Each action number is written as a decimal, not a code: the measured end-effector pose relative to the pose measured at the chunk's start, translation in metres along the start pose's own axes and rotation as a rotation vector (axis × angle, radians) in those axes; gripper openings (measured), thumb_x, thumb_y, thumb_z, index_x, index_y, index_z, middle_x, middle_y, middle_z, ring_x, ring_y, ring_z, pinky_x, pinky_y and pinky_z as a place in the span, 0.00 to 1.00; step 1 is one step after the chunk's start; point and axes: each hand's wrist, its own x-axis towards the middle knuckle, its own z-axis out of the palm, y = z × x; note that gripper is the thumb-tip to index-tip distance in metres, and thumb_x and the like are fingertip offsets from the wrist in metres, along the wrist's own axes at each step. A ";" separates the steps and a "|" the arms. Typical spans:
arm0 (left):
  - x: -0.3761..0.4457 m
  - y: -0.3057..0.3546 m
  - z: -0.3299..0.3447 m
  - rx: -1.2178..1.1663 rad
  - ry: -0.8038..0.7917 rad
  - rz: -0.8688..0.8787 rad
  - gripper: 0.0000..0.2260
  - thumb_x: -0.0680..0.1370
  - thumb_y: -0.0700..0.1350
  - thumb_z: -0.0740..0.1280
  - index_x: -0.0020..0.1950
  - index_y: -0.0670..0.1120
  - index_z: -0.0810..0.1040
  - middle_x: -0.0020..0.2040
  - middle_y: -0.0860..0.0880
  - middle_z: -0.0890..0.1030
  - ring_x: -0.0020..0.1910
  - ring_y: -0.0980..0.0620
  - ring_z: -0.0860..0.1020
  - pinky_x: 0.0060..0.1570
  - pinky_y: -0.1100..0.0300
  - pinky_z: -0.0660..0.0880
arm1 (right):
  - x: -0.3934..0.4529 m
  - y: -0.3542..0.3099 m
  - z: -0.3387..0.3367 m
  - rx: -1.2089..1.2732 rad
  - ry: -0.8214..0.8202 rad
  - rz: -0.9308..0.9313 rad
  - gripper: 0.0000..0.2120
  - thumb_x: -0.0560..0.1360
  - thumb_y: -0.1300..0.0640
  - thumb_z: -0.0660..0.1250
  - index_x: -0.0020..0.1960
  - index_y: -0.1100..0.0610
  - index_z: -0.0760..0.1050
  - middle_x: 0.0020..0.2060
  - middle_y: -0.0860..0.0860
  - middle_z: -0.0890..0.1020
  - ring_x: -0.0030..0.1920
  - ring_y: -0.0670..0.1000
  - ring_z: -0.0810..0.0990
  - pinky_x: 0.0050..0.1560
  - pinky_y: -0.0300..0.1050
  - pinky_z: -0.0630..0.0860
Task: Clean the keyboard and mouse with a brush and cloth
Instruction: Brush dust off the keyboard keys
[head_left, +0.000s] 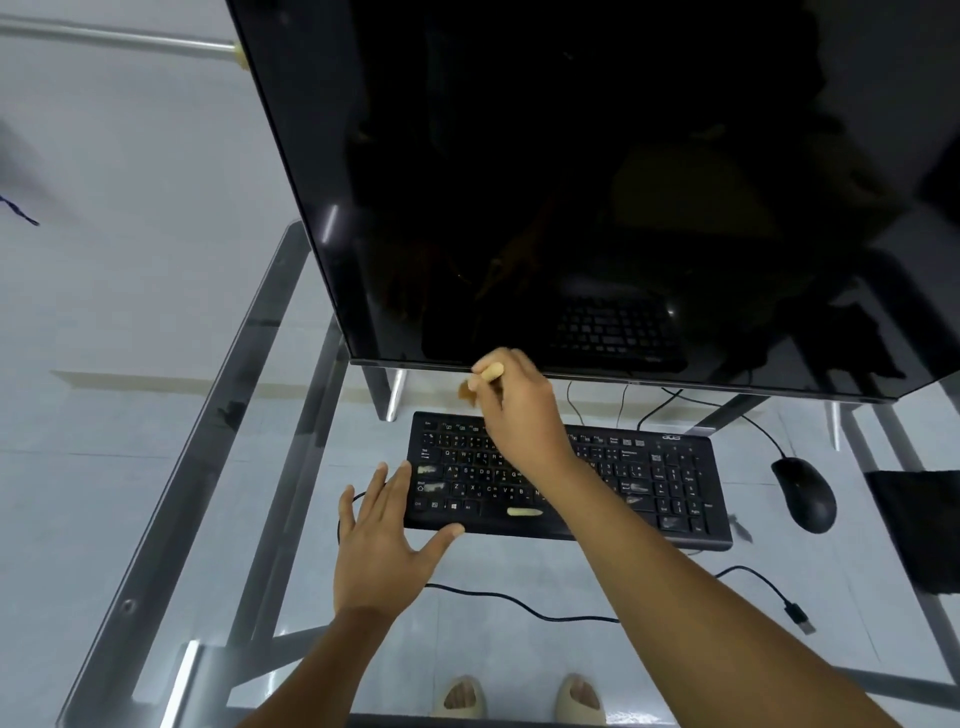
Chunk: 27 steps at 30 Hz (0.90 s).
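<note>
Nearest the viewer, the left hand (382, 540) lies flat on the glass desk (218, 415), fingers spread and straight, its thumb tip touching the front edge of the keyboard (613, 478) at the left corner; pressing there a little harder should keep the board from sliding on the slick glass while it is swept. A loose cable (519, 605) with a bare USB plug trails across the glass just in front of the keyboard, so it is probably unplugged and the keys can be brushed without sending input. Pale smears show on several keys, including the space bar, and those will likely need the cloth rather than bristles. Farther on, the right hand (514, 405) reaches across the board with its fingers curled tight around the pale handle of the brush (480, 382), the brownish bristles hanging just past the top left key row, under the lower edge of the monitor (571, 182). For this step, I would work short strokes along each row toward one side, bristle tips angled into the gaps. The mouse (805, 493) sits untouched to the right of the keyboard, and just beyond it a dark cloth (914, 519) lies at the desk's right edge
</note>
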 end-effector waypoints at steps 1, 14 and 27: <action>0.000 0.000 0.000 -0.002 -0.001 0.000 0.40 0.72 0.72 0.60 0.74 0.47 0.63 0.73 0.50 0.68 0.76 0.54 0.55 0.75 0.45 0.49 | 0.002 -0.001 -0.001 0.056 0.027 0.031 0.03 0.78 0.59 0.65 0.48 0.58 0.74 0.43 0.49 0.78 0.38 0.42 0.77 0.39 0.32 0.74; -0.001 -0.002 0.000 -0.001 -0.012 -0.005 0.40 0.72 0.73 0.59 0.75 0.48 0.62 0.74 0.51 0.66 0.77 0.56 0.52 0.75 0.44 0.50 | -0.022 0.023 -0.021 -0.023 -0.153 0.152 0.04 0.78 0.57 0.65 0.46 0.56 0.74 0.38 0.47 0.81 0.33 0.41 0.79 0.33 0.33 0.74; 0.000 -0.002 0.000 0.025 -0.014 -0.009 0.40 0.72 0.73 0.59 0.75 0.49 0.61 0.74 0.52 0.66 0.77 0.56 0.53 0.75 0.44 0.49 | -0.035 0.011 -0.027 0.118 -0.025 0.086 0.04 0.78 0.56 0.66 0.45 0.56 0.74 0.36 0.46 0.82 0.33 0.43 0.78 0.33 0.34 0.73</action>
